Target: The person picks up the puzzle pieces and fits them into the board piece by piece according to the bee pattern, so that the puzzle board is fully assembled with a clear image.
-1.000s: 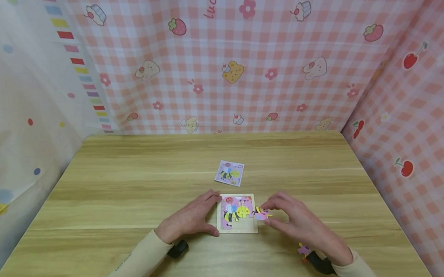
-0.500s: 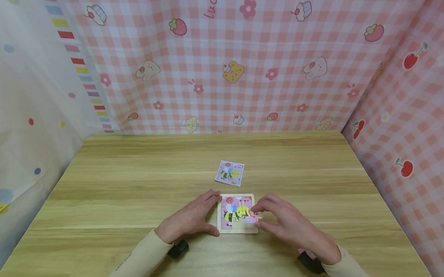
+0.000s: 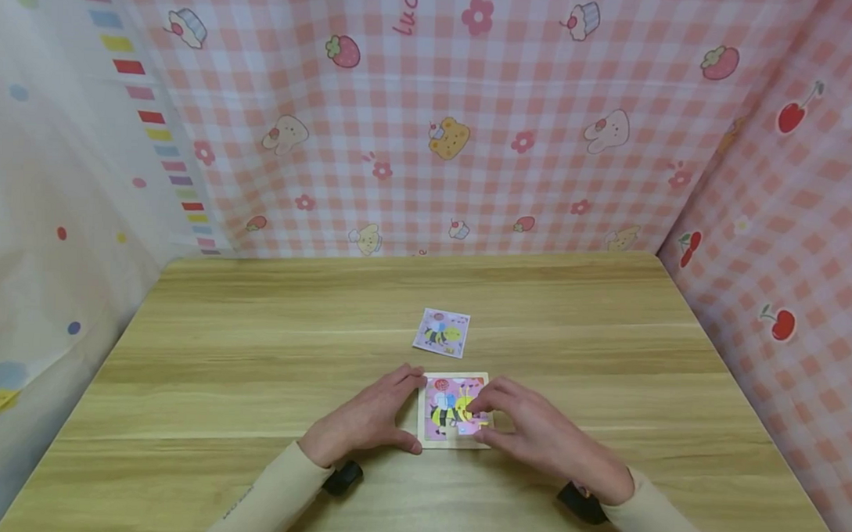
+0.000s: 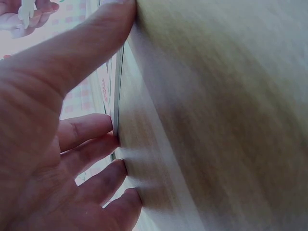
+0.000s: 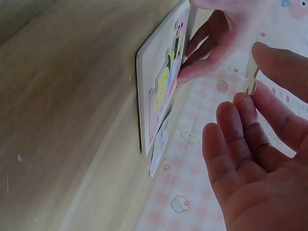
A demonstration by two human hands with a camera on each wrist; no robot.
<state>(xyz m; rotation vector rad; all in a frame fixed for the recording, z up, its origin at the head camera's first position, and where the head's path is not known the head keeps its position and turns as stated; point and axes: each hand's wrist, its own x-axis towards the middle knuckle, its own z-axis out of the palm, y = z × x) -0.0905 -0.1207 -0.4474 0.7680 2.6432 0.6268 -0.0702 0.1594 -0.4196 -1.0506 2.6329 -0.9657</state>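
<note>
A square wooden puzzle board [image 3: 455, 445] lies on the table, its fitted pieces forming part of a bee on pink. My left hand [image 3: 364, 420] rests along its left edge, thumb at the near corner and index finger at the far one. In the left wrist view, the fingertips of that left hand [image 4: 43, 168] touch the board's side and the tabletop. Thumb and fingers of my right hand [image 3: 540, 430] pinch a puzzle piece [image 3: 470, 429] over the board's right part. Seen edge-on in the right wrist view, the thin piece [image 5: 251, 72] is raised off the board.
Behind the board lies a square picture card [image 3: 442, 333] showing the same bee. A black wrist camera [image 3: 581, 502] sits under the right forearm, with something small and mostly hidden beside it. Checked cloth [image 3: 402, 140] stands along the table's back edge.
My right hand has carried the puzzle piece leftward, from beside the board's right edge to over its right part. The left hand has stayed at the board's left edge.
</note>
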